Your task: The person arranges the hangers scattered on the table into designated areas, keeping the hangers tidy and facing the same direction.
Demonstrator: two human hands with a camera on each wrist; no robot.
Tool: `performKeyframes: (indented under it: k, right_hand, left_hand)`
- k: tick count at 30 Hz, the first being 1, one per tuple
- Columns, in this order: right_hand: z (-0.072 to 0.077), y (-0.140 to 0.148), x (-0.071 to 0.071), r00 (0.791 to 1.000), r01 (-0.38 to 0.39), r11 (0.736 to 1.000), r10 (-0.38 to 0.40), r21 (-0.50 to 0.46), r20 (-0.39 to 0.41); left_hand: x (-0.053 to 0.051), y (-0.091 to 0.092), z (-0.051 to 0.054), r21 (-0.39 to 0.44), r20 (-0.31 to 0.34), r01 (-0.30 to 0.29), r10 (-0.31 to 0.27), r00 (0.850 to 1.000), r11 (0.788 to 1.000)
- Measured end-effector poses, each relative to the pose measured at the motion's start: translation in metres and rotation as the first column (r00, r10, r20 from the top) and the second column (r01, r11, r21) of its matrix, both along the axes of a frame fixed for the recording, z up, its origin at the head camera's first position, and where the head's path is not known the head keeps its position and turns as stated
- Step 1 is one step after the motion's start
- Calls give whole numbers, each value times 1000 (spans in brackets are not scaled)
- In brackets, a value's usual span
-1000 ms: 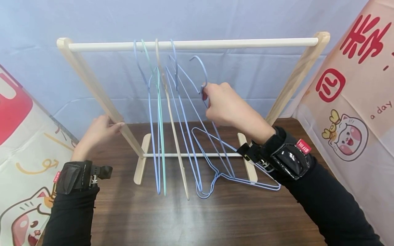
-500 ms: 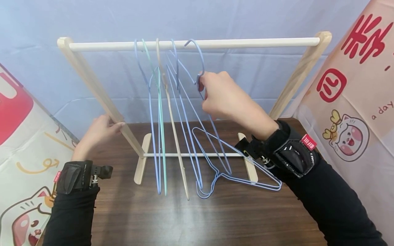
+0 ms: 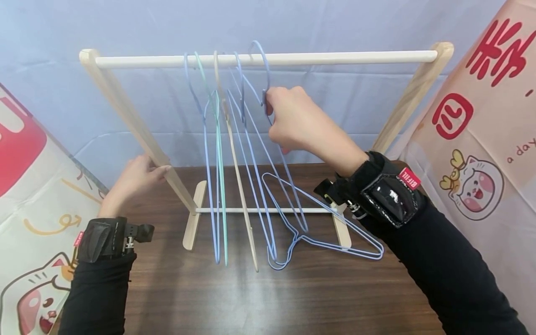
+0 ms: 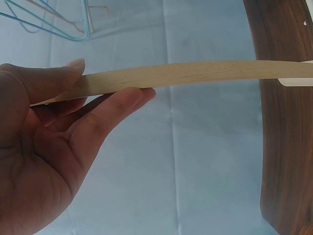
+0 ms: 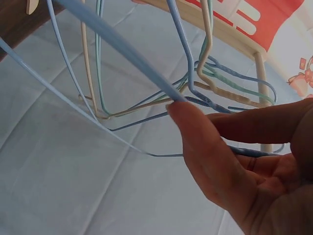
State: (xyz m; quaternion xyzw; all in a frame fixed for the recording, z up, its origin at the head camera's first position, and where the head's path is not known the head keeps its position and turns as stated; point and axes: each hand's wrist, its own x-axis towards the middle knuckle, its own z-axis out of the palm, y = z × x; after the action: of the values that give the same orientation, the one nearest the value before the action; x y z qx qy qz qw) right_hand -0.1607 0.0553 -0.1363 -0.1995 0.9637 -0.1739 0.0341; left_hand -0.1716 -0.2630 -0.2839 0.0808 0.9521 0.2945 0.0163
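Note:
My right hand point(image 3: 295, 116) pinches a blue clothes hanger point(image 3: 267, 70) at the neck under its hook. That hook stands at the white rail point(image 3: 347, 58), its top slightly above it; whether it touches the rail I cannot tell. My left hand point(image 3: 136, 179) holds the left wooden post point(image 4: 195, 72) of the clothes rack between thumb and fingers. Left of the held hanger, several hangers hang on the rail: a blue one point(image 3: 206, 153), a teal one point(image 3: 222, 186), a beige one point(image 3: 238, 179) and another blue one point(image 3: 250, 144).
A blue hanger point(image 3: 343, 250) lies on the brown wooden table point(image 3: 234, 302), by the rack's right foot point(image 3: 342, 232). A thin lower bar point(image 3: 247, 210) joins the rack's feet. Behind stands a pale blue cloth point(image 3: 335, 102), with printed cloths at both sides.
My right hand has lifted the blue hanger and moved it left, raising its hook from below the rail to slightly above it. My left hand stays on the post.

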Motion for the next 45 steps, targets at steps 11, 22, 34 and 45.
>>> performKeyframes:
  k: [11, 22, 34, 45]
  right_hand:
    - [-3, -7, -10, 998, -6, 1000, 7, -11, 66]
    - [-5, -11, -11, 993, 0, 998, 9, -68, 122]
    - [-10, -12, -12, 984, -11, 989, 37, -146, 174]
    - [-15, -12, -12, 977, -9, 982, 49, -187, 208]
  left_hand:
    - [0, 1, 2, 10, 2, 0, 0, 1000, 1000]
    - [1, 0, 2, 11, 13, -6, 6, 1000, 1000]
    - [0, 0, 1, 1, -2, -4, 4, 1000, 1000]
    - [2, 0, 1, 4, -1, -2, 2, 1000, 1000]
